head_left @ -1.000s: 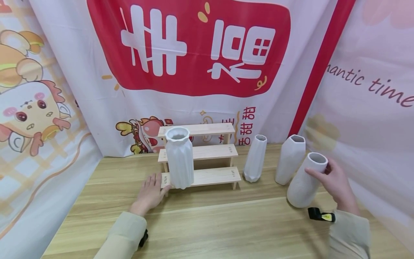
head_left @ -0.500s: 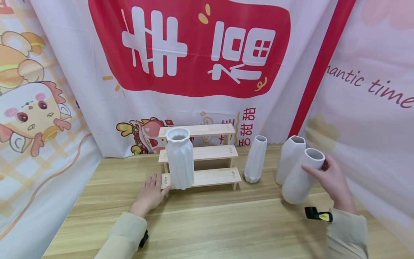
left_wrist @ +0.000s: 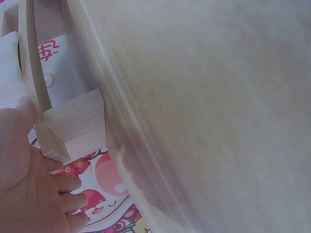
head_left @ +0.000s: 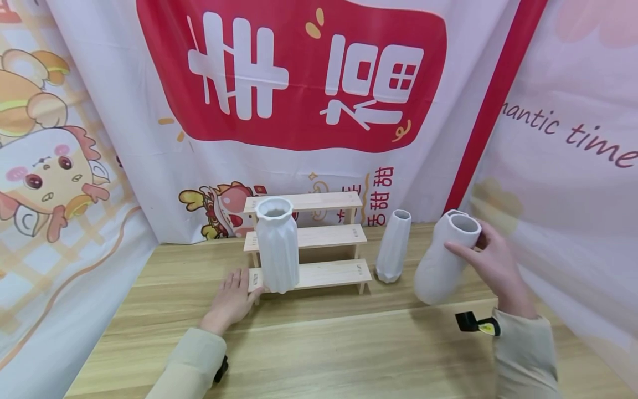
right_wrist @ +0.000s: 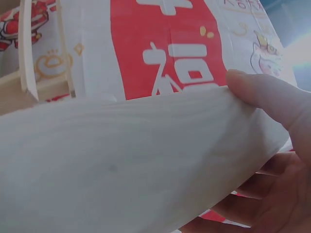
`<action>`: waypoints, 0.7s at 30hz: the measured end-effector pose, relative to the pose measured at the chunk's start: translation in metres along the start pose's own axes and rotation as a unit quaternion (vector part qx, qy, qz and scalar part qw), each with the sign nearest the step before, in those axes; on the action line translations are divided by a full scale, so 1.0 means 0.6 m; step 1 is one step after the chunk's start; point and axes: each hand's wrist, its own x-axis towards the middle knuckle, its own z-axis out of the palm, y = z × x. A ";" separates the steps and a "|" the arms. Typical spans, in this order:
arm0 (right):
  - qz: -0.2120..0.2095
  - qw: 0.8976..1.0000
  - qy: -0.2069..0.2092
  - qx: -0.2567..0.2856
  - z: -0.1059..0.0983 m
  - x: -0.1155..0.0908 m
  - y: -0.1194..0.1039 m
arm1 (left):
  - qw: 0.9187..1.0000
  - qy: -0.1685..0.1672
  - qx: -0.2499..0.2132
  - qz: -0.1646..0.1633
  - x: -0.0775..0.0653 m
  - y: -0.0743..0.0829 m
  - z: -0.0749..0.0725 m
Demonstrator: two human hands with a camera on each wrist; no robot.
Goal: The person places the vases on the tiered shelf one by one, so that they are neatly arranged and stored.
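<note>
My right hand (head_left: 498,266) grips a smooth white vase (head_left: 441,271) near its round mouth, thumb on the near side; the vase leans with its base to the left. In the right wrist view its pale body (right_wrist: 136,160) fills the lower half. Behind it, an angular white vase (head_left: 445,216) is mostly hidden. My left hand (head_left: 229,302) rests at the left end of a three-step wooden stand (head_left: 334,271), fingers extended and thumb at the bottom step's edge. On that step stands a fluted white vase (head_left: 278,252) with a wavy rim.
A slim faceted white vase (head_left: 394,249) stands just right of the stand. All this is on a wood-grain table (head_left: 319,354). Printed cloth (head_left: 294,77) hangs behind, with more cloth (head_left: 563,183) close on the right side and on the left.
My right hand has carried the smooth vase leftward and slightly back, so it now overlaps the angular vase. My left hand has stayed at the stand.
</note>
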 end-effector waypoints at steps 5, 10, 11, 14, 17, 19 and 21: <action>-0.028 0.999 -0.012 0.023 0.018 0.009 -0.023 | 1.000 0.001 0.000 0.001 0.001 -0.002 0.003; -0.038 0.999 -0.024 0.031 0.040 0.023 -0.045 | 1.000 0.000 -0.002 0.001 0.000 0.000 0.000; -0.034 0.999 -0.027 0.033 0.045 0.026 -0.048 | 1.000 -0.001 -0.004 0.000 -0.001 0.000 -0.001; -0.026 0.998 -0.043 0.045 0.061 0.035 -0.057 | 1.000 -0.002 -0.009 0.000 -0.002 0.000 -0.001; -0.029 0.995 -0.059 0.071 0.079 0.044 -0.065 | 1.000 -0.001 -0.016 0.001 -0.003 0.000 -0.002; -0.035 0.994 -0.065 0.081 0.092 0.050 -0.070 | 1.000 0.001 -0.018 0.001 -0.004 0.001 -0.002; -0.038 0.993 -0.068 0.087 0.104 0.055 -0.074 | 1.000 0.002 -0.017 0.001 -0.004 0.001 -0.002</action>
